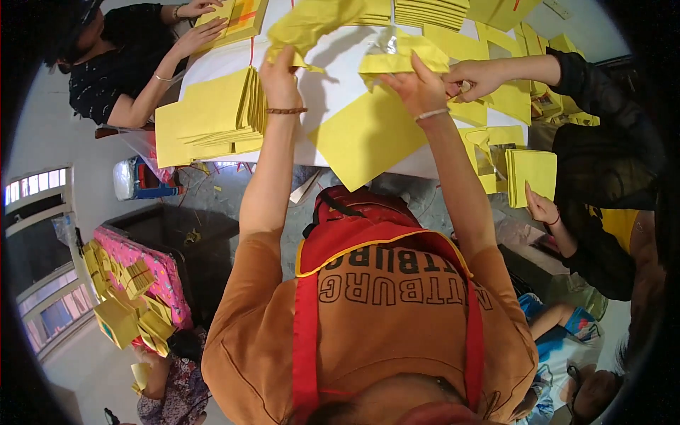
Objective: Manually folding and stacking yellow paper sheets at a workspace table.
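Observation:
My left hand (280, 76) is raised over the white table (333, 64) and grips a crumpled yellow paper sheet (312, 23). My right hand (418, 86) holds a folded yellow sheet with a clear plastic sleeve (397, 53) on top of it. A flat yellow sheet (368, 134) lies on the table below both hands, hanging over the near edge. A beaded bracelet sits on each wrist.
A stack of yellow envelopes (212, 117) lies left of my left arm. More yellow stacks (432, 10) line the far side. A person at right reaches a hand (478, 76) next to my right hand. Another person (127, 64) sits at upper left. Yellow packs rest on a pink cloth (131, 283) below left.

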A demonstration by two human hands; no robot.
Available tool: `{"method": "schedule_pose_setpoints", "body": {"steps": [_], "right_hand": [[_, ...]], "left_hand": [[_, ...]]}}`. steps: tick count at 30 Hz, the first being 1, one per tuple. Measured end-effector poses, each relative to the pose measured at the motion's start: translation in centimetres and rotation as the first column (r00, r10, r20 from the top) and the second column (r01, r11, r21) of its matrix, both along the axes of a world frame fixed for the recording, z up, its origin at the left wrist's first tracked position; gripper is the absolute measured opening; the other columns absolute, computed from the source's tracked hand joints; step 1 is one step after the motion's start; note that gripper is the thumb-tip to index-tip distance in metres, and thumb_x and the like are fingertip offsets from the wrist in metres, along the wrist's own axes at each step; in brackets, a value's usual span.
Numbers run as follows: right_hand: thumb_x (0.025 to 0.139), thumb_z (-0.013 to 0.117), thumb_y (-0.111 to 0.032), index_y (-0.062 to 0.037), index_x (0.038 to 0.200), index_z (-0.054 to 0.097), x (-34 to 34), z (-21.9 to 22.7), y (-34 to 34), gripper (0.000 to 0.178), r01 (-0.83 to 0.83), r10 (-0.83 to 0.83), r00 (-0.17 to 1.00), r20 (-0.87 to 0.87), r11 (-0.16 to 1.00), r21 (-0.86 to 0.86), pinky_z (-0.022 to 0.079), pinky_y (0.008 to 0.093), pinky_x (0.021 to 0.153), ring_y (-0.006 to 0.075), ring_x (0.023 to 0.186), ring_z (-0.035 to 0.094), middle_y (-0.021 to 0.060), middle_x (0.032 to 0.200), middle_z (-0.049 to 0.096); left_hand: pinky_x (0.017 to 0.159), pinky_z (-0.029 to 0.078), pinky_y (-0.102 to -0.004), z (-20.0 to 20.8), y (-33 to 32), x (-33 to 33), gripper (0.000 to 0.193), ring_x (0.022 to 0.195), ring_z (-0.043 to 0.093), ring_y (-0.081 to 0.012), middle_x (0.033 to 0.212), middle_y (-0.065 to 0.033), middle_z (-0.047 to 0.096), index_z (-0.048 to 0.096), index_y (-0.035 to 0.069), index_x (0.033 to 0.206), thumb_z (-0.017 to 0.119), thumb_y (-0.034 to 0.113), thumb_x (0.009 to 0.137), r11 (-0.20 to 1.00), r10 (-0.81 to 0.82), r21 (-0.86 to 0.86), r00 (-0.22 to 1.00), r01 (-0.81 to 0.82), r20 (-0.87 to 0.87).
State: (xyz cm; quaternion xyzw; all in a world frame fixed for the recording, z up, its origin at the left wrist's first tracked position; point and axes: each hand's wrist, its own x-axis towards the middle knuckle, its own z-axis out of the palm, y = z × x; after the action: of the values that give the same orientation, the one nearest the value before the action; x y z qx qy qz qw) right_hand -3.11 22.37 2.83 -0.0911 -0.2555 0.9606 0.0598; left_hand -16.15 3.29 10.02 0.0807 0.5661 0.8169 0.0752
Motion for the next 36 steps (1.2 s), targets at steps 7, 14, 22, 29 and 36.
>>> {"method": "schedule_pose_setpoints", "body": {"steps": [7,14,22,29,36], "right_hand": [[0.090,0.039,-0.024,0.0002,0.115,0.035,-5.7,-0.9,-1.2,0.035,0.128,-0.156,0.920,0.360,0.987,0.102,0.043,0.0452,0.085,0.0293,0.100,0.051,0.0190,0.112,0.048],[0.087,0.043,-0.022,-0.0034,0.112,0.041,-4.9,-4.3,0.2,0.031,0.127,-0.167,0.841,0.515,0.986,0.112,0.046,0.0429,0.080,0.0258,0.094,0.054,0.0127,0.103,0.054],[0.087,0.040,-0.028,-0.0089,0.117,0.043,-3.8,-0.6,-0.3,0.036,-0.176,0.155,0.955,0.254,0.982,0.065,0.043,0.0384,0.084,0.0206,0.101,0.052,0.0072,0.113,0.051],[0.088,0.031,-0.043,-0.0056,0.119,0.043,-5.2,-0.3,-1.6,0.049,0.073,-0.070,0.962,0.265,0.997,-0.003,0.039,0.0385,0.089,0.0244,0.102,0.051,0.0100,0.118,0.049],[0.071,0.067,-0.027,-0.0063,0.131,0.018,-9.7,-6.9,-1.3,0.080,0.339,-0.674,0.691,0.263,0.622,0.706,0.032,0.0339,0.095,0.0256,0.107,0.042,0.0182,0.123,0.038]], "left_hand": [[0.067,0.042,-0.0212,4.4,-1.7,1.2,0.019,0.075,0.053,-0.0106,0.086,-0.0049,0.057,0.053,-0.001,0.094,0.057,0.003,0.076,0.980,0.099,0.186,0.978,-0.064,-0.183],[0.084,0.039,-0.0286,1.3,-0.8,1.7,0.020,0.101,0.047,-0.0194,0.102,-0.0061,0.057,0.057,0.007,0.089,0.055,-0.002,0.071,0.958,-0.169,-0.285,0.719,-0.041,-0.674],[0.093,0.019,-0.0420,-0.8,1.3,2.8,0.031,0.115,0.032,-0.0298,0.111,-0.0023,0.052,0.064,0.018,0.081,0.050,-0.004,0.062,0.750,-0.367,-0.557,0.475,-0.358,-0.800],[0.088,0.032,-0.0378,-6.5,1.1,1.4,0.028,0.102,0.040,-0.0308,0.102,-0.0118,0.052,0.058,0.005,0.088,0.051,-0.004,0.063,0.806,-0.212,-0.550,0.763,-0.216,-0.611],[0.084,0.035,-0.0409,-6.7,1.7,0.8,0.029,0.096,0.047,-0.0307,0.096,-0.0118,0.056,0.059,0.008,0.084,0.053,0.000,0.058,0.629,-0.409,-0.665,0.556,-0.402,-0.724]]}}
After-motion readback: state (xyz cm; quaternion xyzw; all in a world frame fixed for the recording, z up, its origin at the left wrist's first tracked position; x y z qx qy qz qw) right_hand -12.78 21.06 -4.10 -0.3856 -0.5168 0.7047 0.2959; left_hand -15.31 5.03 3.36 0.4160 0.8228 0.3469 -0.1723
